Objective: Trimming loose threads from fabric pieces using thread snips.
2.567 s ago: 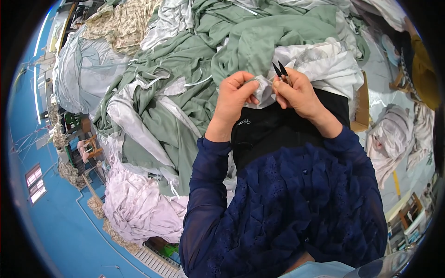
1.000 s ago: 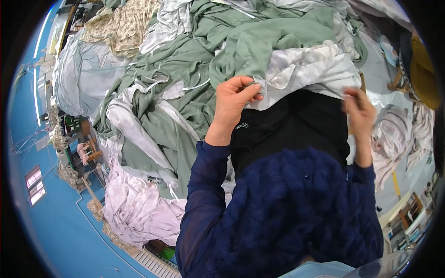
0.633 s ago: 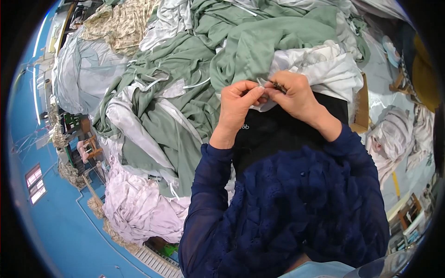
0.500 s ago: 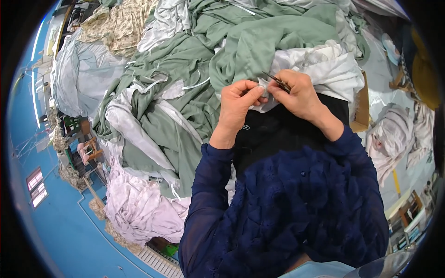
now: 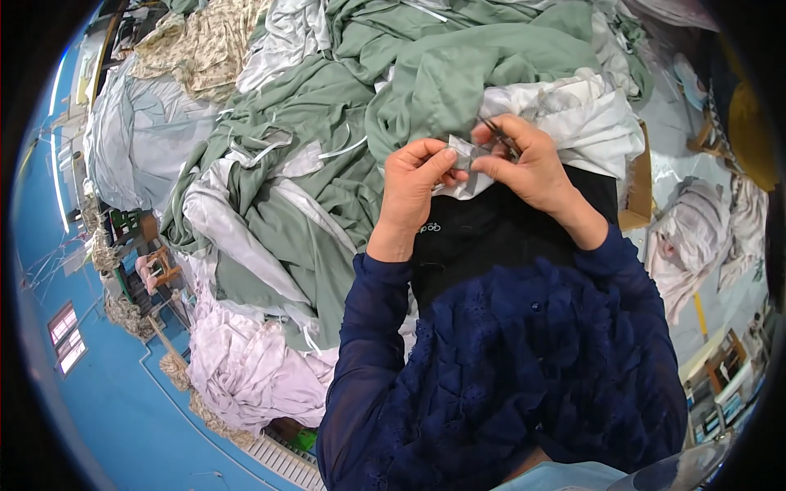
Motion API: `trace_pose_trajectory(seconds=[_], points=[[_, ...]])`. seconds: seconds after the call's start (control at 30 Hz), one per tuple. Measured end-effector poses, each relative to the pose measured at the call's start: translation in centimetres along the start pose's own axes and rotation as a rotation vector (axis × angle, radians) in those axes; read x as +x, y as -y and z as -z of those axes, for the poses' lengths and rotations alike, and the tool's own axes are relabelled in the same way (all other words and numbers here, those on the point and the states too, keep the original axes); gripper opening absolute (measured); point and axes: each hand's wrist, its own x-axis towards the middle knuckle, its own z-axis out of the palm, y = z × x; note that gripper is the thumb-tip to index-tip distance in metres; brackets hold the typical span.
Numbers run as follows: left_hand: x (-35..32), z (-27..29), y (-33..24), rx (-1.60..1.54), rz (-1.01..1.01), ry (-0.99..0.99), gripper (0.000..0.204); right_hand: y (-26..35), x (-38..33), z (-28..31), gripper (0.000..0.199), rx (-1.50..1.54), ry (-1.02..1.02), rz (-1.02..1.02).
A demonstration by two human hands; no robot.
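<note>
My left hand pinches the edge of a white cloth piece between thumb and fingers. My right hand holds a small pair of dark thread snips right at that pinched edge, fingers closed around them. Both hands meet above a black garment that lies over my lap. My dark blue sleeves fill the lower middle of the view.
A big heap of sage green garments with white trim covers the left and top. Pale lilac cloth lies at lower left, a floral fabric at top left, white bundles at right. A cardboard box edge sits by the black garment.
One second ago my right hand was out at the right edge of the black garment. It has come back to the left hand, and the snips are at the white cloth's edge again.
</note>
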Motion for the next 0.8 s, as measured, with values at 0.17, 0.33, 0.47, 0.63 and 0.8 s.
trace_pose_trajectory(seconds=[0.17,0.33,0.47,0.63,0.8], points=[[0.1,0.0,-0.1,0.020,-0.018,0.033,0.009,-0.7,0.3,-0.9,0.021,-0.053,0.057,0.039],[-0.1,-0.2,-0.1,0.051,-0.010,0.009,0.008,-0.9,0.5,-0.7,0.015,-0.096,0.060,0.078],[0.0,-0.3,0.0,0.041,-0.015,0.010,0.008,-1.5,0.1,-1.0,0.012,-0.247,0.019,0.227],[0.0,-0.3,0.3,0.017,-0.005,-0.011,0.008,-1.5,-0.1,-1.2,0.012,-0.389,-0.183,0.332],[0.0,0.4,0.3,-0.003,0.005,-0.008,0.009,-2.1,0.0,0.1,0.016,-0.365,-0.283,0.239]])
